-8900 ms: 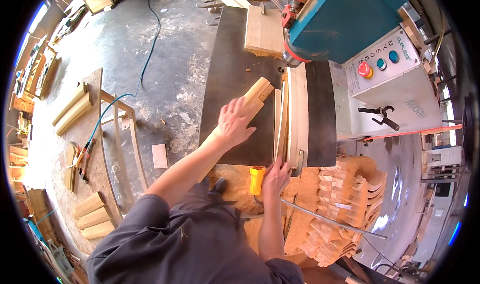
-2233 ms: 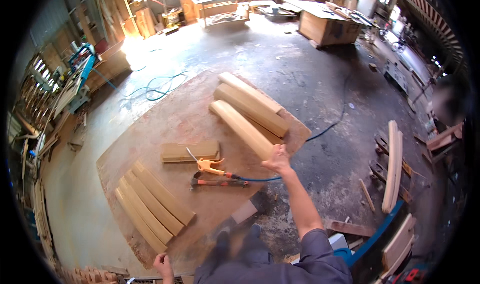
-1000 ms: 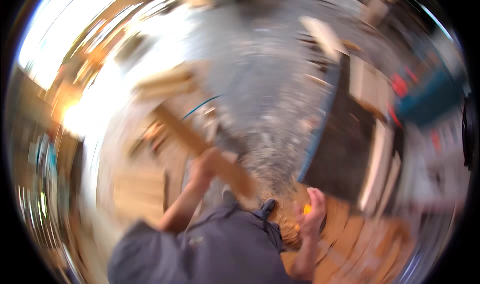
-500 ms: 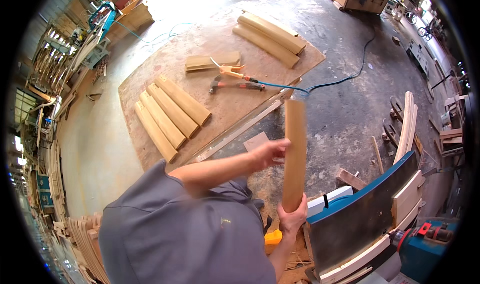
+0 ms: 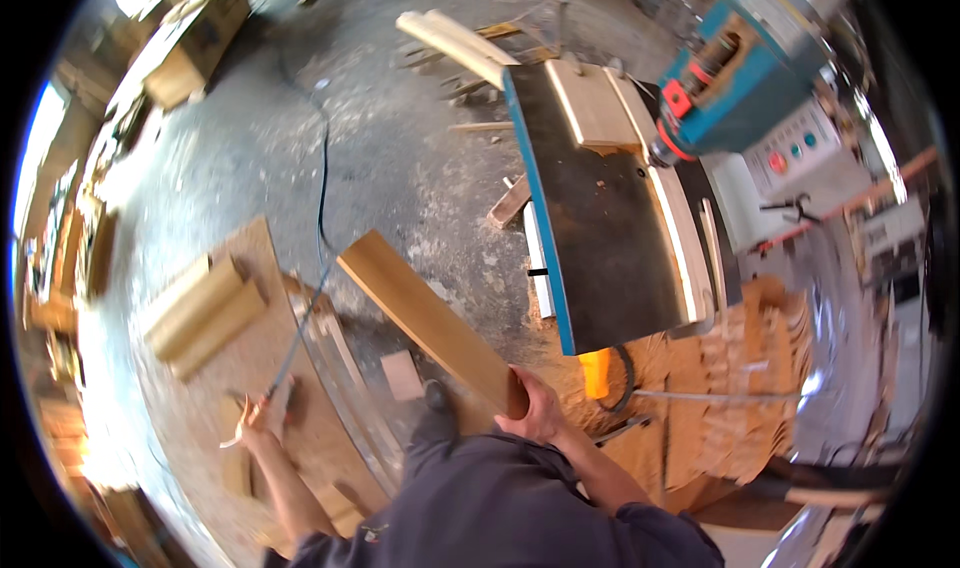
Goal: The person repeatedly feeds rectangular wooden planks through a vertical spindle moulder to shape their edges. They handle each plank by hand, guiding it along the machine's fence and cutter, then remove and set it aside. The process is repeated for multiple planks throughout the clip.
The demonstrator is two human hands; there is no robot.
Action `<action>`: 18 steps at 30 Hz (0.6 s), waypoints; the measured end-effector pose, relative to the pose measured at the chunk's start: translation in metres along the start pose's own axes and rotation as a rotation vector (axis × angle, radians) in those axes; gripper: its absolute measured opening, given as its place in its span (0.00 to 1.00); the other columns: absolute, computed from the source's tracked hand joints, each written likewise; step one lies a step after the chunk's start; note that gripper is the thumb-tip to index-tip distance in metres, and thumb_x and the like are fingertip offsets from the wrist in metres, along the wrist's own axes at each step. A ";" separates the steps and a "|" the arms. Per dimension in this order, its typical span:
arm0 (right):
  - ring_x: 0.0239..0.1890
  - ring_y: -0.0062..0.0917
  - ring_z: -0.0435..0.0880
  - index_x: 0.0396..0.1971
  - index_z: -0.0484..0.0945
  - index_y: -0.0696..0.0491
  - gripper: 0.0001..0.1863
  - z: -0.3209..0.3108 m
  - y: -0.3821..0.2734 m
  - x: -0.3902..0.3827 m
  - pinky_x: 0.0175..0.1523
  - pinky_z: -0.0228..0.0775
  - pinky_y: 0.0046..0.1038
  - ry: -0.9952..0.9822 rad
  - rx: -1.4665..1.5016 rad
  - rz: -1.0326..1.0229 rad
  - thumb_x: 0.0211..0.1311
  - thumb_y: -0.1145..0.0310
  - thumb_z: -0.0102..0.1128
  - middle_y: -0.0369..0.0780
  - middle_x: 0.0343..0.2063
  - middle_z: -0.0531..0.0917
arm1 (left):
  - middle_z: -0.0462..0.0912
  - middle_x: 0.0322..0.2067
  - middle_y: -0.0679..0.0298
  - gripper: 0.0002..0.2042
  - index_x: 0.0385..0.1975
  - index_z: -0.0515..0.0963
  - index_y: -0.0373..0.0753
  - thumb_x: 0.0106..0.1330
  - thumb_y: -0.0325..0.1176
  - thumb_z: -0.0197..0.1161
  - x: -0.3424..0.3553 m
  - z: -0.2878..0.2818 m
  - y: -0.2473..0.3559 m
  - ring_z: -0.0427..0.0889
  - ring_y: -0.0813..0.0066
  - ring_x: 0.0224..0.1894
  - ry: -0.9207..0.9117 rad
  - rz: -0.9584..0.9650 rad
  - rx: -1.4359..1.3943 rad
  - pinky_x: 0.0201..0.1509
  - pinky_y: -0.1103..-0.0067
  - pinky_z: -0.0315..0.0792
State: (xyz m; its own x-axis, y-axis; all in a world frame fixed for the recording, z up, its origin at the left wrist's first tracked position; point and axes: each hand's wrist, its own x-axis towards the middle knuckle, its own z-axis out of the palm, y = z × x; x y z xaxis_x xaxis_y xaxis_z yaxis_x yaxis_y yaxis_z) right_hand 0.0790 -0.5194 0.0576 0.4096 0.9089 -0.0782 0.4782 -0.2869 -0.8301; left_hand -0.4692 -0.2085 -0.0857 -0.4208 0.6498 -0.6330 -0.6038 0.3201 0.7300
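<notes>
My right hand (image 5: 535,408) is closed around the near end of a long, flat wooden piece (image 5: 430,318), which slants up to the left in front of my body. Low on the left, my left hand (image 5: 258,423) is closed on an air blow gun (image 5: 230,442); its pale nozzle sticks out past the fingers and most of its body is hidden. From the gun a blue hose (image 5: 300,333) runs up over the brown board (image 5: 215,388) on the floor. Beside that hand lies a hammer (image 5: 285,398), partly covered.
Several shaped wooden pieces (image 5: 205,313) lie on the board. To the right stands a machine with a dark, blue-edged table (image 5: 600,238), pale wooden strips and a blue drilling head (image 5: 740,78). Sawdust (image 5: 740,398) and a yellow object (image 5: 596,373) lie below. A small wooden plate (image 5: 402,376) rests near my foot.
The view has swung to the right, toward the machine. My left hand has left the wooden piece and reached down to the blow gun. The right hand still holds the wooden piece, now more slanted.
</notes>
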 end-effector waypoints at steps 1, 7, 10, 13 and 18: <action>0.63 0.48 0.82 0.69 0.71 0.58 0.49 0.004 -0.001 -0.004 0.66 0.76 0.44 0.008 0.005 0.048 0.45 0.59 0.82 0.53 0.59 0.82 | 0.84 0.42 0.63 0.12 0.47 0.84 0.43 0.71 0.42 0.70 -0.017 0.032 0.013 0.83 0.64 0.38 0.032 0.167 -0.018 0.37 0.68 0.79; 0.60 0.48 0.83 0.68 0.72 0.58 0.48 0.016 -0.031 -0.016 0.64 0.76 0.42 0.154 0.100 0.034 0.45 0.58 0.82 0.52 0.57 0.83 | 0.77 0.42 0.68 0.24 0.68 0.72 0.41 0.74 0.41 0.64 -0.067 0.163 0.023 0.76 0.81 0.30 -0.356 0.989 0.426 0.30 0.82 0.73; 0.59 0.45 0.85 0.68 0.72 0.58 0.49 0.011 -0.042 -0.018 0.63 0.77 0.40 0.228 0.094 -0.026 0.43 0.58 0.83 0.52 0.56 0.83 | 0.83 0.43 0.64 0.23 0.65 0.76 0.41 0.74 0.43 0.65 -0.103 0.278 -0.012 0.81 0.75 0.36 -0.739 0.879 0.766 0.38 0.76 0.76; 0.55 0.44 0.86 0.68 0.72 0.58 0.49 0.005 -0.057 -0.026 0.59 0.78 0.40 0.337 0.067 -0.078 0.42 0.58 0.83 0.50 0.53 0.84 | 0.88 0.43 0.59 0.22 0.62 0.80 0.41 0.74 0.44 0.65 -0.129 0.389 -0.083 0.86 0.69 0.41 -1.065 0.865 1.106 0.45 0.71 0.79; 0.45 0.43 0.85 0.67 0.72 0.58 0.50 -0.003 -0.085 -0.048 0.51 0.78 0.39 0.362 -0.027 -0.046 0.41 0.59 0.85 0.48 0.44 0.83 | 0.90 0.43 0.45 0.24 0.54 0.82 0.37 0.73 0.53 0.65 -0.221 0.524 -0.192 0.89 0.45 0.47 -1.267 1.032 1.324 0.50 0.55 0.80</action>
State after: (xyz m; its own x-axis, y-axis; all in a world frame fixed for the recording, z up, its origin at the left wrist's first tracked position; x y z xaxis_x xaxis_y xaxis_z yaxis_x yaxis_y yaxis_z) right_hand 0.0206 -0.5398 0.1336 0.6332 0.7566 0.1634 0.5207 -0.2601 -0.8131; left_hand 0.0947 -0.0522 0.0493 0.7188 0.6896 0.0881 0.4600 -0.5668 0.6835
